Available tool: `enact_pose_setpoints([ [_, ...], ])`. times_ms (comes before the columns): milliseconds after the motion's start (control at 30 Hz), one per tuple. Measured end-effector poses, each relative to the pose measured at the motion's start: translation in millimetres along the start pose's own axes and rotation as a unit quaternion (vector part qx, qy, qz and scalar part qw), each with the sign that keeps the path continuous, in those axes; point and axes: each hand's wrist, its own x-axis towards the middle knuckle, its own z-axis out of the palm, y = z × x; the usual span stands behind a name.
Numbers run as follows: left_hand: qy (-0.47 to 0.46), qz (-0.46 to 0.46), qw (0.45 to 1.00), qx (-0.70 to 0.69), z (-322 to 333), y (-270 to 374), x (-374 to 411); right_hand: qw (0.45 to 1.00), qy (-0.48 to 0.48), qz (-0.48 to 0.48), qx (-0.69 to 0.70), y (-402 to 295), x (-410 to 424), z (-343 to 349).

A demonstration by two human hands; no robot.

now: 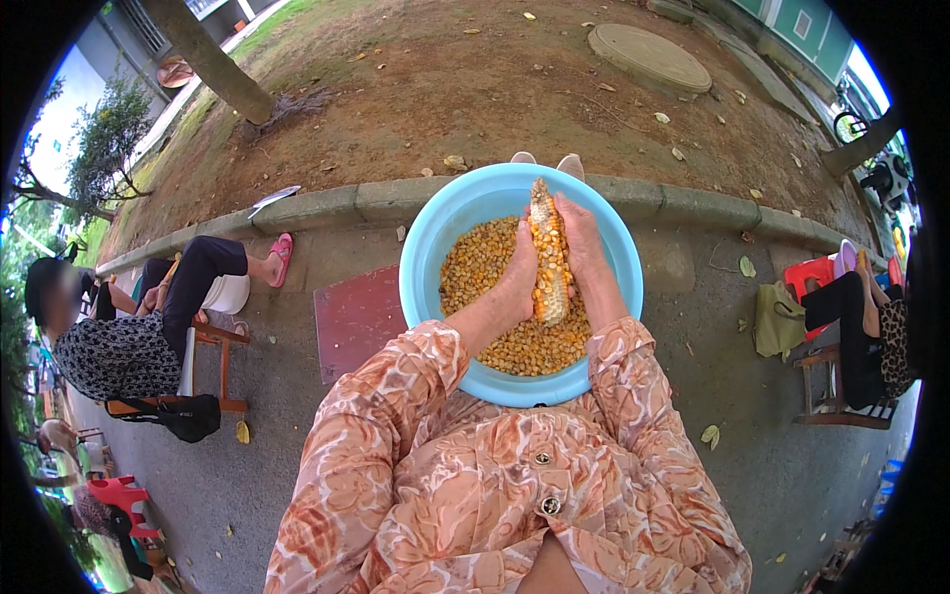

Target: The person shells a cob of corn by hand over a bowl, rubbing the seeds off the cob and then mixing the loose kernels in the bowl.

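Between my two hands is an ear of dried corn [548, 275], held lengthwise over a light blue plastic basin [438, 193]. Some yellow and orange kernels still sit on the cob, while pale bare patches show along its middle and lower end. My left hand [516, 275] grips the ear from the left side. Against its right side my right hand [582, 237] is closed, with the fingers partly hidden behind the ear. Loose corn kernels [475, 260] cover the bottom of the basin, which rests at my lap.
On the left a person [119, 349] sits on a wooden chair [226, 356], near a dark red board [356, 319] on the pavement. At right another seated person [842, 334] has an olive bag [778, 319] beside them. A stone curb [319, 211] runs ahead, with bare soil beyond.
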Motion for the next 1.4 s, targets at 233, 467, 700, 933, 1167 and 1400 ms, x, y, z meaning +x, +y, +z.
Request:
enact_pose_setpoints([
  [233, -0.003, -0.020, 0.998, 0.061, -2.4, -1.2, 1.2, 0.998, -0.004, 0.002, -0.065, 0.5, 2.1, -6.6],
  [467, -0.025, 0.033, 0.998, 0.053, -3.9, 0.6, 3.0, 1.000, -0.020, -0.004, 0.009, -6.8, -3.5, 7.6],
  [700, -0.011, -0.004, 0.996, 0.088, -1.0, 2.0, 3.7, 0.998, -0.045, 0.002, 0.035, -5.6, 2.9, -8.0],
  [933, 0.004, 0.000, 0.995, 0.095, 1.3, -0.1, -1.4, 0.995, -0.100, 0.011, 0.026, -2.3, 9.5, -17.2],
  [1167, 0.018, 0.015, 0.994, 0.107, -4.0, -4.6, 3.2, 0.996, -0.079, -0.010, -0.037, 2.3, 7.4, -13.1],
  [1400, 0.017, -0.011, 0.998, 0.068, -2.2, -4.7, 3.8, 0.996, -0.006, -0.024, -0.080, 17.0, 10.2, -16.0],
])
